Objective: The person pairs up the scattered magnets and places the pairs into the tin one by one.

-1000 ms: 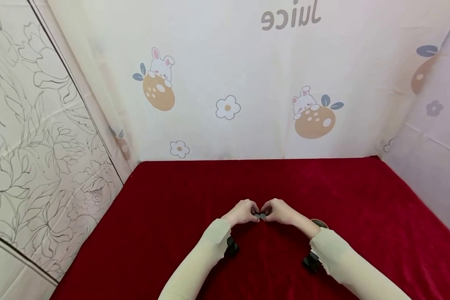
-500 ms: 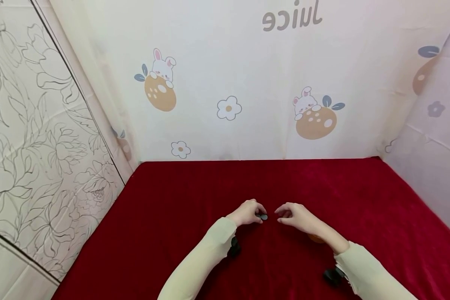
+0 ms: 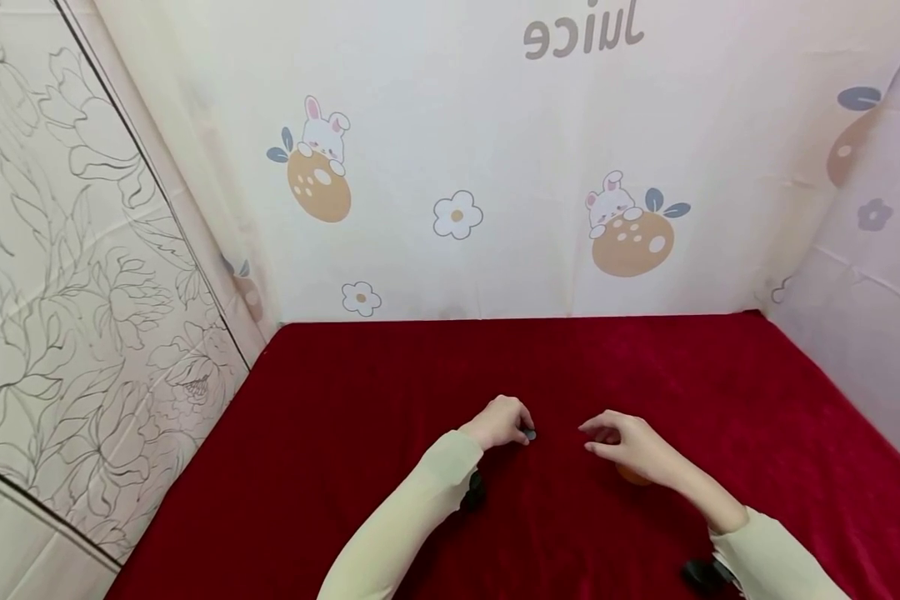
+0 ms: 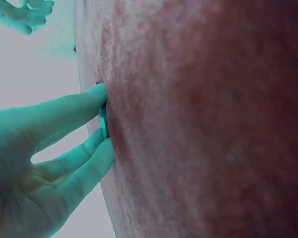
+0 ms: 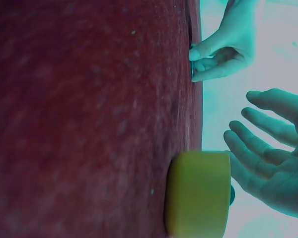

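In the head view my left hand [image 3: 499,422] is low over the red cloth and pinches a small, flat grey disc [image 3: 530,434]. The left wrist view shows the disc edge-on as a thin dark piece [image 4: 104,122] at the cloth, between thumb and fingers; whether it is one piece or two cannot be told. My right hand [image 3: 630,446] is apart, to the right, with relaxed fingers and nothing held. Partly hidden beneath it stands an orange container [image 3: 632,476]; the right wrist view shows this yellowish round-walled container [image 5: 198,193] beside the fingers, something dark at its mouth.
Red velvet cloth [image 3: 390,375] covers the table. A white printed curtain [image 3: 457,125] hangs behind, with panels at left [image 3: 105,292] and right [image 3: 870,317]. A dark wrist camera [image 3: 701,575] sits at the right sleeve.
My right hand has left the discs and moved right, its fingers loosening, to above the container. My left hand stays nearly in place; two discs showed between the hands earlier, now one shows.
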A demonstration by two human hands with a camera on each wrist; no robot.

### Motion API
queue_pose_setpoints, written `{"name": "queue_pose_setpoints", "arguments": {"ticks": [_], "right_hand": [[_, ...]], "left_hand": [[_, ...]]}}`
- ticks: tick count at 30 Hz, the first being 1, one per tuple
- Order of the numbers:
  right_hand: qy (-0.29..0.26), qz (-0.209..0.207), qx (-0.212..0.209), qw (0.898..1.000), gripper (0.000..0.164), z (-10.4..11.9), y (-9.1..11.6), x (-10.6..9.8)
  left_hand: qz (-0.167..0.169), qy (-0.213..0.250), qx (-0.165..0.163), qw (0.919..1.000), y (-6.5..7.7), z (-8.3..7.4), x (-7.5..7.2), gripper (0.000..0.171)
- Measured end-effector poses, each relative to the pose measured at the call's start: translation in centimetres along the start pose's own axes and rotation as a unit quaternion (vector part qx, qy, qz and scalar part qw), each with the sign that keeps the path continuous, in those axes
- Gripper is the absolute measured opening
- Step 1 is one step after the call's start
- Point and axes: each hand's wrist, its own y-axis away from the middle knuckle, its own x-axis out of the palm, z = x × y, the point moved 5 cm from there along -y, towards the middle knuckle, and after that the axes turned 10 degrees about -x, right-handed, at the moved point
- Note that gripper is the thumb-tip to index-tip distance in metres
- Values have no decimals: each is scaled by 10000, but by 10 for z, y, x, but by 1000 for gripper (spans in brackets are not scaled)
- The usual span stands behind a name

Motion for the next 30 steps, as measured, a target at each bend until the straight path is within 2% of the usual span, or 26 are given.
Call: {"name": "queue_pose_setpoints", "arguments": {"ticks": [6,13,20,25,30], "right_hand": [[75,-88,90,9999,21,-1,10,-6],[-21,-283,412,9987,22,-5,23,-19],[646,-484,363,9961,25,-5,35,-31],[762,-573,376,9947,26,-8,43,-35],[802,-449,542,9943,33,-10,50,-38]], "left_hand": [[110,-21,69,9999,-2,0,-1,17],[236,1,214,9995,0,0,-2,15],[268,182,215,9992,1,0,-3,15],[217,331,300,9988,-1,0,-3,16],[158,661,465,9966,-2,-3,-3,16]]}}
